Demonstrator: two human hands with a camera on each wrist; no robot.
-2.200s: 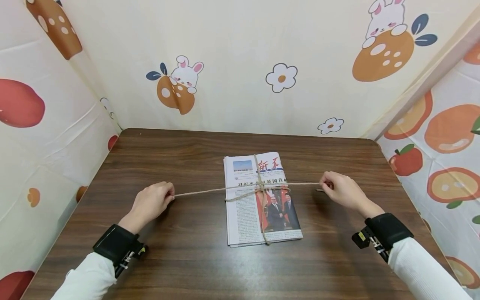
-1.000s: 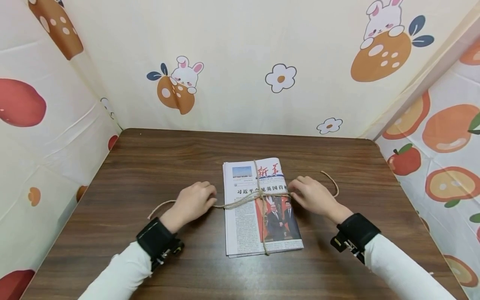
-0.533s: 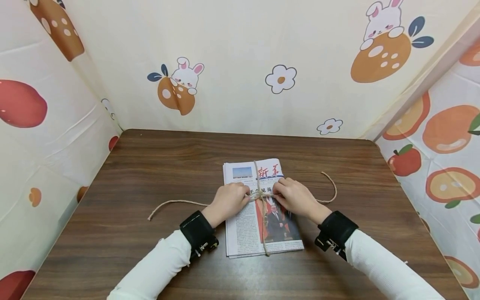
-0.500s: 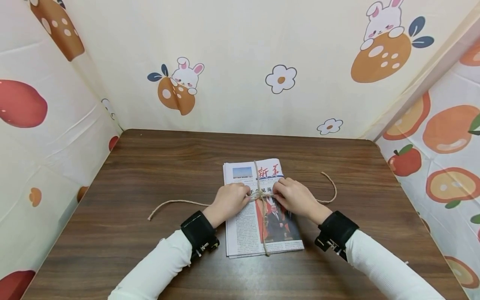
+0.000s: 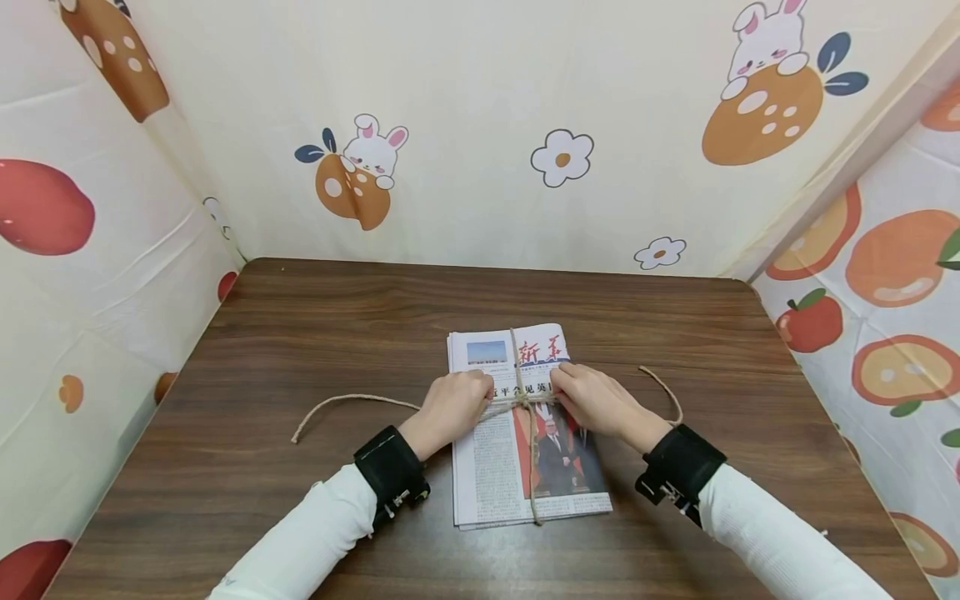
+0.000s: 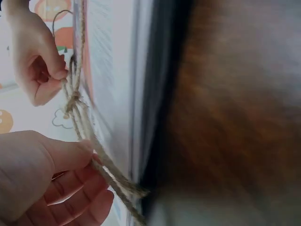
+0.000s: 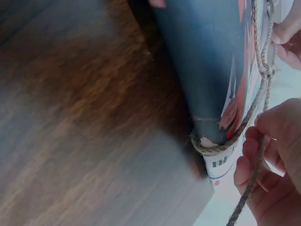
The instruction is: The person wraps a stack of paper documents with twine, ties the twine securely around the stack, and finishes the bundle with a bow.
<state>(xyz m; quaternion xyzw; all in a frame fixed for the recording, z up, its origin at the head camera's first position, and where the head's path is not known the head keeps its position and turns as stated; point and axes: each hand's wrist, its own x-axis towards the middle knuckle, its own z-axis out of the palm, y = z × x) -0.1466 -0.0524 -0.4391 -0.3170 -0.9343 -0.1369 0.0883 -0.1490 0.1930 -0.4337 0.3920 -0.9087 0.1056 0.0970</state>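
A folded stack of newspapers point(image 5: 491, 483) lies on the table with twine point(image 5: 533, 467) crossed around it. The crossing is knotted point(image 6: 72, 101) near the middle of the top face. My left hand point(image 5: 454, 406) pinches one strand left of the knot, between thumb and fingers. On the other side, my right hand point(image 5: 597, 402) pinches the opposite strand; the right wrist view shows its thumb and fingers point(image 7: 270, 123) on it. Both strands run taut from the knot. The loose left tail point(image 5: 330, 403) and right tail point(image 5: 670, 393) trail onto the table.
The brown wood-grain table point(image 5: 360, 325) extends around the newspapers on every side. A cream curtain point(image 5: 465, 208) with rabbits and flowers hangs behind it, and fruit-printed sheets point(image 5: 900, 400) flank it. A black camera band point(image 5: 392, 468) sits on each wrist.
My hands came in from wide apart to near the knot, taking hold of the strands close to it. Over the last half second, the newspapers shifted slightly toward me and the hands spread a little.
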